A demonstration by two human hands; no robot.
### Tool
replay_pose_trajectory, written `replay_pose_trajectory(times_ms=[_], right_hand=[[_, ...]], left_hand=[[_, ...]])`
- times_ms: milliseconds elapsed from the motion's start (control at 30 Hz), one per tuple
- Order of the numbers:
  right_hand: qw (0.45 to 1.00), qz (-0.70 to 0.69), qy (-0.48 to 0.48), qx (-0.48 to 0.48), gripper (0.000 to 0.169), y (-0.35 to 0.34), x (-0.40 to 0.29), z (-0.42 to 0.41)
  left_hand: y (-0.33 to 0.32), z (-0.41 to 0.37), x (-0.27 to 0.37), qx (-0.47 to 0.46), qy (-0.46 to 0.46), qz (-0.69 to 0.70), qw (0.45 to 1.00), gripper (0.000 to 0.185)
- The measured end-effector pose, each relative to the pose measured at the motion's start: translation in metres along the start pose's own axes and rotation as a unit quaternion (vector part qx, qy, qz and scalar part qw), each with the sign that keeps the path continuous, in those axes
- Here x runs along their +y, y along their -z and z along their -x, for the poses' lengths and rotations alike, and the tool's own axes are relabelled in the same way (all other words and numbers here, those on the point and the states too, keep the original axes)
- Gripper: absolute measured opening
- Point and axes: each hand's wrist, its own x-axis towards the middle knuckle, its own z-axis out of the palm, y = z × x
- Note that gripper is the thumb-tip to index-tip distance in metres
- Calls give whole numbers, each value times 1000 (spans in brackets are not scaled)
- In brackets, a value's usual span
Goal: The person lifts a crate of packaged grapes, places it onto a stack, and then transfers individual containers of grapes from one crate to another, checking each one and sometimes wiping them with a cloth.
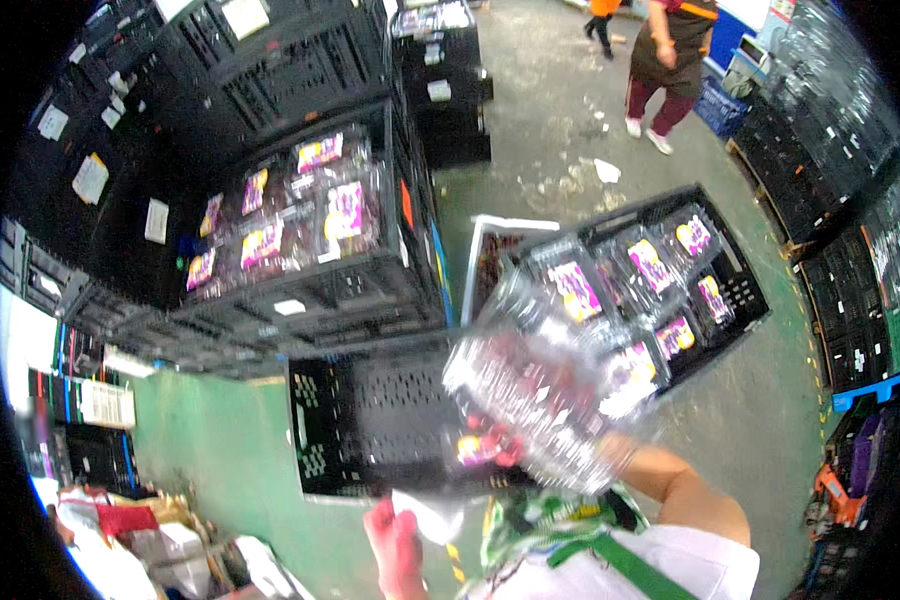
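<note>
My right hand (621,451), partly hidden and blurred, is against a clear plastic punnet (532,405) that looks held above the crates. Dark red fruit shows through or beneath the plastic. Below it lies a black plastic crate (390,412); red fruit and a purple-and-yellow label (480,448) show near its right end. My left hand (396,536) is low in the picture, its fingers curled. Something white and blurred (431,516) is beside it; whether the hand grips this is unclear. At the right, a tilted black crate (754,319) holds several labelled fruit punnets (649,266).
A stacked black crate (397,285) at the left contains more labelled punnets. A white-rimmed box (471,262) stands behind the middle. Farther off, a person in a dark apron (664,67) is on the floor among scraps. Crate stacks (847,307) line the right.
</note>
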Motion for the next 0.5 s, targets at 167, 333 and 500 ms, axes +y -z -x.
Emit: replay_pose_trajectory(times_ms=[167, 333, 500], right_hand=[[999, -2, 44, -13, 47, -31, -29, 71], [998, 14, 63, -5, 48, -31, -50, 110], [996, 23, 88, 9, 49, -24, -71, 135]], left_hand=[[-125, -4, 62, -168, -9, 28, 985, 11], [-190, 7, 58, -278, -14, 37, 960, 19], [-234, 14, 53, -287, -25, 5, 958, 21]])
